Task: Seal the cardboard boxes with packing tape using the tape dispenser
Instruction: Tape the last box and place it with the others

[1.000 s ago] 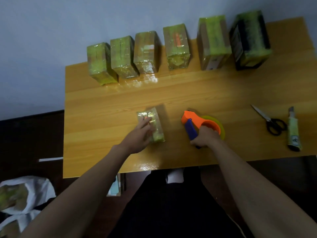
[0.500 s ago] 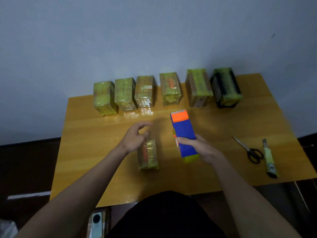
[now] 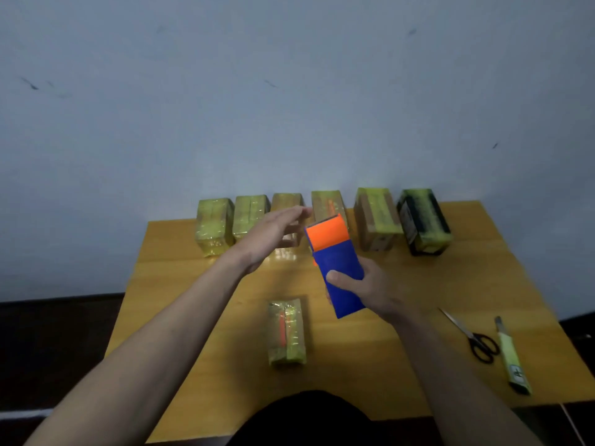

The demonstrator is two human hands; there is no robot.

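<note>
Right hand (image 3: 370,288) wrapped round the blue-orange tape dispenser (image 3: 338,265), grip curled on its body, lifted clear of the bench (image 3: 199,317), probably kept ready for the next seal. Left hand (image 3: 273,236) flat, fingers spread, holding nothing, stretched above the back row of taped boxes (image 3: 215,226) beyond the dispenser, likely to fetch one. Lone taped box (image 3: 286,331) on the bench just nearer than the dispenser, untouched. Scissors (image 3: 476,339) and knife (image 3: 512,355) well right of dispenser, parked.
</note>
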